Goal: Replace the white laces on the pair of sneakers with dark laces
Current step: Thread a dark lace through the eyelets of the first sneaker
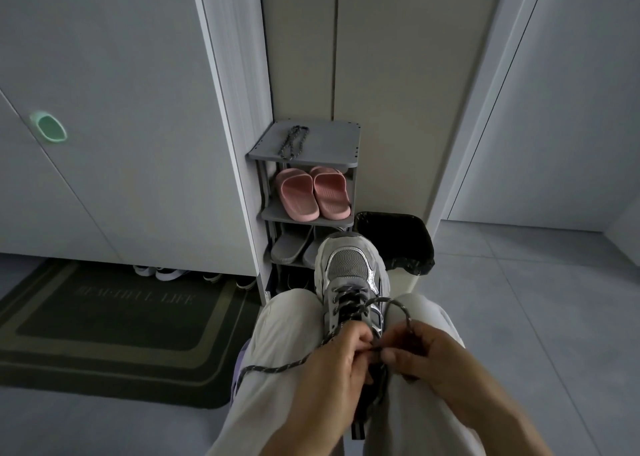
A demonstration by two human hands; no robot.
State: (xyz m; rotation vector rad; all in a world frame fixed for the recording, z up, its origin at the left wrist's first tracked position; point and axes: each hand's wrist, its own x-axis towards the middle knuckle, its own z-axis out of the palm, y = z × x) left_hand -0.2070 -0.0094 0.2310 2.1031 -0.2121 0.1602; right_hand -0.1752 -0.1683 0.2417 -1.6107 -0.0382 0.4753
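Note:
A grey and silver sneaker (349, 268) lies between my knees, toe pointing away, with a dark speckled lace (349, 300) crossed through its lower eyelets. My left hand (332, 355) pinches the lace at the upper eyelets, and one lace end (273, 368) trails left over my thigh. My right hand (422, 351) pinches the other end, which arcs up in a loop (398, 308) above the fingers. A second dark lace (294, 140) lies folded on top of the shoe rack. The other sneaker is not in view.
A grey shoe rack (343, 159) stands ahead with pink slippers (313, 192) and grey slippers (291, 244) on its shelves. A bin with a black bag (394, 237) stands right of it. A dark doormat (114, 320) lies on the floor at left, shoes under the cabinet behind it.

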